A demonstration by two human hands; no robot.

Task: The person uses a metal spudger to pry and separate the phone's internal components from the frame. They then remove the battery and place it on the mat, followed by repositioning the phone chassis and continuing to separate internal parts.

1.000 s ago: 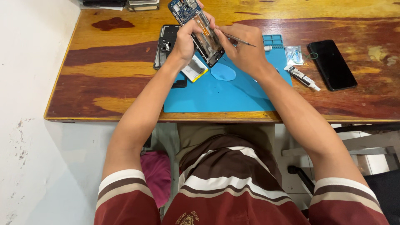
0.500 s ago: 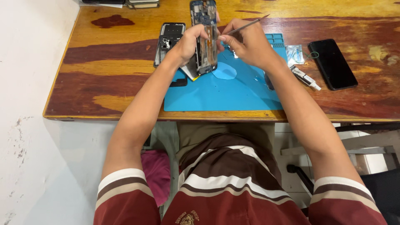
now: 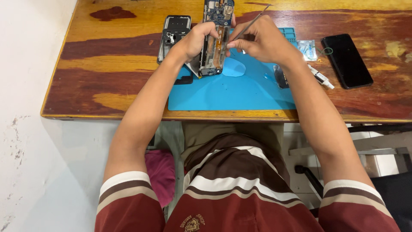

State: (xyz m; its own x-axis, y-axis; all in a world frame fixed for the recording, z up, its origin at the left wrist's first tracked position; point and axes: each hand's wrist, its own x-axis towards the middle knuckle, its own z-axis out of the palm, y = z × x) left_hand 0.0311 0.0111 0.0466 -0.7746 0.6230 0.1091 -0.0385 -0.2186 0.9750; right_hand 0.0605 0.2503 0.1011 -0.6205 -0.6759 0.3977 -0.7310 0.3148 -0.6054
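Opened smartphone with exposed blue circuit board (image 3: 216, 36) gripped upright by left hand (image 3: 195, 41), steadied; thin metal tweezers (image 3: 253, 21) pinched by right hand (image 3: 259, 43) for reach inside.

Opened phone (image 3: 216, 36) in left hand (image 3: 198, 39), tweezers (image 3: 253, 21) in right hand (image 3: 262, 42)

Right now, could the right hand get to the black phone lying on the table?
Probably yes, once freed: the black phone lies flat and uncovered just beyond the right hand, nothing between them. But that hand's fingers pinch a thin metal tool.

Wooden table (image 3: 107, 64), blue mat (image 3: 231, 92), black phone (image 3: 346, 60)
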